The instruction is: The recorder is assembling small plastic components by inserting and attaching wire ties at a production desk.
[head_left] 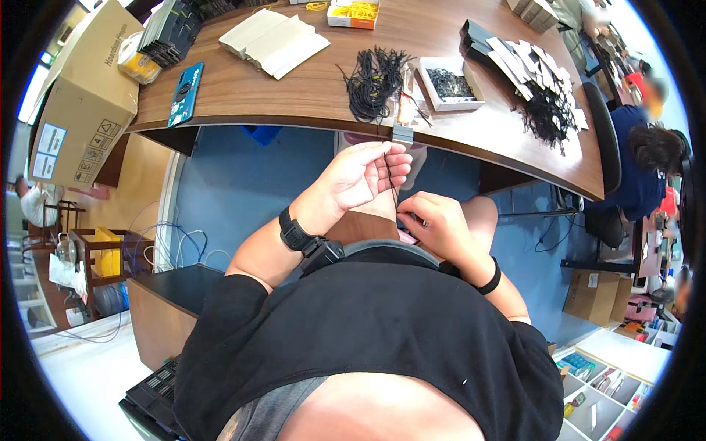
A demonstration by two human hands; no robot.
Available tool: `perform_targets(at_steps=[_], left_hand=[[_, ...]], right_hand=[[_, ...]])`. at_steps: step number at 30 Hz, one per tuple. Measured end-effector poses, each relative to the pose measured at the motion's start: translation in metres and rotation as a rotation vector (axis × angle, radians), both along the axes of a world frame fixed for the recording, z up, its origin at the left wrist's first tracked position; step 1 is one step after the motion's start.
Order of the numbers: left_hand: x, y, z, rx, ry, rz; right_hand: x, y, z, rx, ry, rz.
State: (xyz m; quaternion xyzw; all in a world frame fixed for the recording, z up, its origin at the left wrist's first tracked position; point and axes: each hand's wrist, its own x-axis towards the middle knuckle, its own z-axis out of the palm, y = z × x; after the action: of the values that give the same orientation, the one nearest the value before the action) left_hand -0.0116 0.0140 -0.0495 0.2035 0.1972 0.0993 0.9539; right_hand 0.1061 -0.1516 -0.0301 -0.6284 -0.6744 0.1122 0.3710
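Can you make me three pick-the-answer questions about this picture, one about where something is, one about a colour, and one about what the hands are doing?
1. Where is the blue phone?
A on the table
B on the floor
C in a hand

2. What colour are the rubber bands in the box?
A green
B yellow
C purple

3. What are the left hand and right hand doing?
A resting open
B pinching a thin black string
C clapping

Answers: 1 A, it lies on the wooden table. 2 B, they look yellow. 3 B, the string runs between both hands' fingertips.

Black short-sleeved shirt, black wristwatch (296, 232) left, black band (491, 279) right.
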Motion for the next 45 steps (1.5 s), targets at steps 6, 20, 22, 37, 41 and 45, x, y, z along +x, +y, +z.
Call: perform_targets(at_steps=[6, 20, 22, 37, 41, 45], left_hand=[[0.004, -0.014, 0.024, 0.18, -0.142, -0.055], [0.01, -0.031, 0.032, 0.465, -0.021, 0.059], [0.006, -0.029, 0.031, 0.455, -0.027, 0.021], [-0.01, -0.023, 0.038, 0.375, -0.077, -0.117], [-0.008, -0.026, 0.039, 0.515, -0.124, -0.189], [-0.013, -0.024, 0.041, 0.62, -0.118, -0.219]], right_hand=[[0.005, -0.004, 0.005, 0.006, 0.415, -0.137], [0.007, 0.031, 0.02, 0.126, 0.394, -0.306], [0.015, 0.031, 0.02, 0.079, 0.798, -0.259], [0.03, 0.016, 0.023, -0.336, 1.087, -0.107], [0.024, 0.029, 0.03, -0.377, 0.895, 0.198], [0.015, 0.034, 0.036, -0.44, 1.339, 0.341]])
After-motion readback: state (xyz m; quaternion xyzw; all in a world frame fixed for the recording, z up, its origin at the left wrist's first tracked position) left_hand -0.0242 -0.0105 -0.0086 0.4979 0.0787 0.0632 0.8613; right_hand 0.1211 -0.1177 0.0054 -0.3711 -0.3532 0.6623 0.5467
